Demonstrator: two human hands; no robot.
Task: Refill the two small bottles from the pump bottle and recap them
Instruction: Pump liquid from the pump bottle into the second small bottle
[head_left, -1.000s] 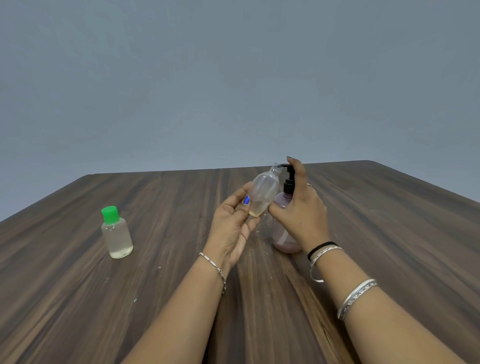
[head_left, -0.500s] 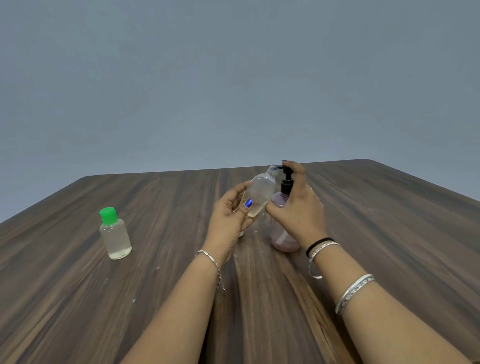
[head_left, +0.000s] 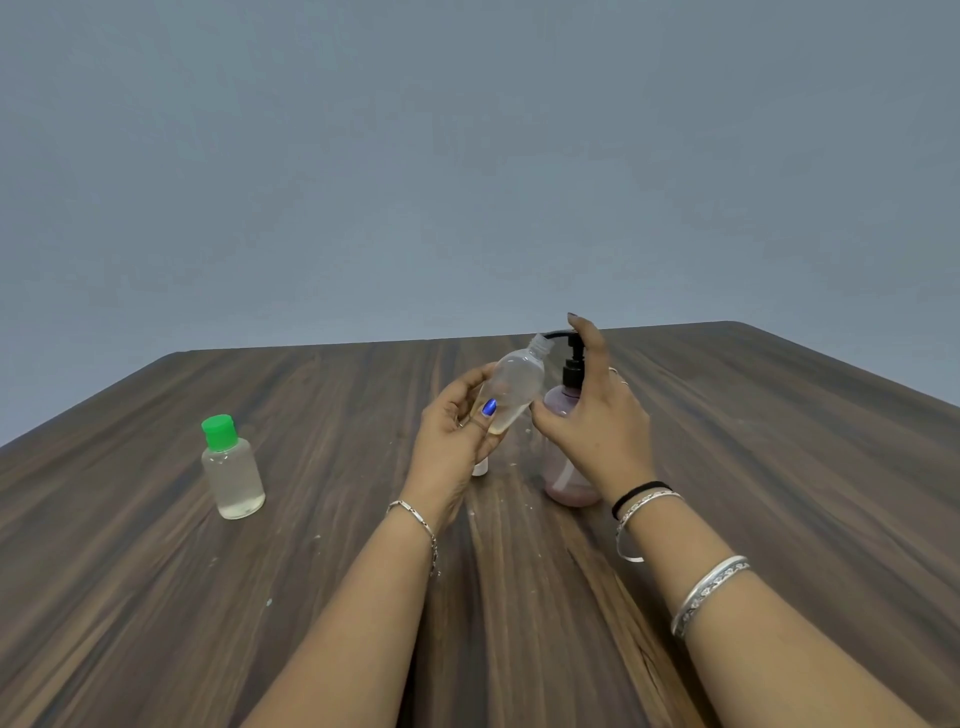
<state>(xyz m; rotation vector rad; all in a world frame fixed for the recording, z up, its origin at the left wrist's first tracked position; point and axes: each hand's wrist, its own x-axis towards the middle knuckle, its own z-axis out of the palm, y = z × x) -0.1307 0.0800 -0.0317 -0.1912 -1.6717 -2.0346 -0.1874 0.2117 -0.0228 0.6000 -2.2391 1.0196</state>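
On the counter (head_left: 311, 597), the pump bottle (head_left: 563, 467) stands gripped by the right hand (head_left: 597, 421), forefinger atop the pump. The left hand (head_left: 457, 441) fingers (head_left: 467, 382) curl round the uncapped, tilted small bottle (head_left: 514, 387), mouth at the spout. The green-capped bottle (head_left: 231, 470) stands well apart.

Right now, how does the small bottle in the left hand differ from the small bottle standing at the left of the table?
The held bottle has no cap, its open neck at the pump bottle's spout; the standing bottle wears a green cap. The held bottle is tilted in the left hand, off the table; the standing bottle is upright on it. The held bottle has only a little liquid at its bottom; the standing bottle looks nearly full. Both are small, clear plastic.
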